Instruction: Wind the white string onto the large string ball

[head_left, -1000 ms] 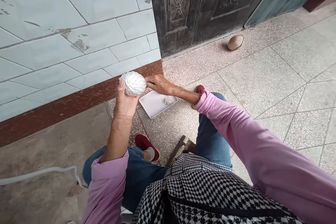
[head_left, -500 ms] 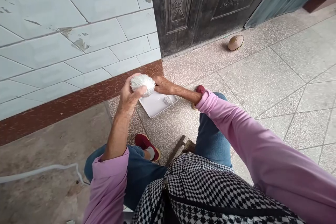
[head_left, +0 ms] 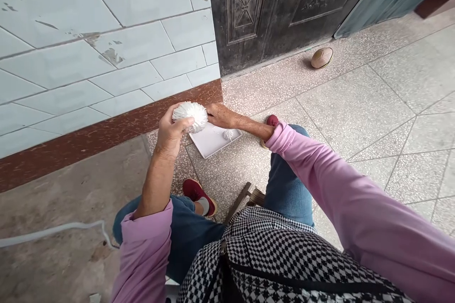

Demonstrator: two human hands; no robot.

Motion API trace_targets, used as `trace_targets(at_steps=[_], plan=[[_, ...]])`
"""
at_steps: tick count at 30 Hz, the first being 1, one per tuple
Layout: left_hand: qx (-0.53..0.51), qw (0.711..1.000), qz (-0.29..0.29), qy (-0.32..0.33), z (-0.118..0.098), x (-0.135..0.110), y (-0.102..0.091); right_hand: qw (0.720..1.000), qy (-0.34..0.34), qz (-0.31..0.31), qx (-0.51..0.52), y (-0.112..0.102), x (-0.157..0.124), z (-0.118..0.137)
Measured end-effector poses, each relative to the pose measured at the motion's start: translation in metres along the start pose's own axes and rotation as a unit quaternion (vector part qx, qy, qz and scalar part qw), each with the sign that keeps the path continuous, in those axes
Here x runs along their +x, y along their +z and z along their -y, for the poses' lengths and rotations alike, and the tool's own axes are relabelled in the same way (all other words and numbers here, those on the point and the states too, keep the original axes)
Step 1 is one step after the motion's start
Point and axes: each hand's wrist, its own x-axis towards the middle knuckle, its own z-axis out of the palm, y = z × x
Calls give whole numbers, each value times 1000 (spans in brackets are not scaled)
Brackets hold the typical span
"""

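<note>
A round white pompom-like ball (head_left: 192, 112) of many thin strands or petals is held up in front of me. My left hand (head_left: 169, 128) is wrapped round its left side, the thumb pressed across the near face. At the ball's right edge is my right hand (head_left: 222, 116), fingers drawn together; what they pinch, if anything, is hidden. Beneath both hands a shallow white tray (head_left: 208, 144) lies on the floor. A small tuft of white strands (head_left: 228, 134) shows at the tray's right side.
A tiled wall (head_left: 88, 61) and a dark carved door (head_left: 263, 9) stand ahead. Near the door a tan ball (head_left: 322, 57) rests on the speckled floor. A whitish hose or cord (head_left: 53, 232) runs along the rough concrete at left. Part of a wooden stool (head_left: 241, 201) shows between my legs.
The white ball and my left hand have shifted slightly left. My right hand has stayed nearly in place, and the white tuft by the tray's right side looks more compact.
</note>
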Motion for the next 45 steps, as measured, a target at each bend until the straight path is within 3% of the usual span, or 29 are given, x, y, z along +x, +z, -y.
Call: trace_targets(at_steps=[5, 10, 15, 18, 21, 25, 29, 34, 40, 45], plan=[[-46, 997, -55, 16, 5, 8, -1, 1000, -7, 22, 21, 6, -3, 7], [-7, 997, -67, 31, 12, 16, -8, 988, -95, 58, 108, 4, -13, 5], [16, 991, -127, 33, 17, 16, -2, 961, -166, 85, 205, -5, -15, -1], [76, 992, -93, 45, 19, 15, 0, 951, -166, 57, 253, -16, -14, 0], [100, 994, -27, 27, 18, 13, -2, 951, -114, 11, 288, -34, -16, 6], [44, 997, 64, -15, 11, 5, 1, 957, -45, -30, 286, -53, -23, 19], [-1, 992, 121, -46, 1, -6, 10, 959, -58, -60, 271, -50, -23, 21], [16, 992, 123, -36, 4, -13, 20, 955, -104, -79, 268, -36, -15, 13], [49, 990, 124, -42, -1, -13, 23, 963, -47, -57, 258, -36, -13, 7], [-30, 990, 127, -59, -12, -19, 26, 950, -52, -46, 306, -18, 11, -14]])
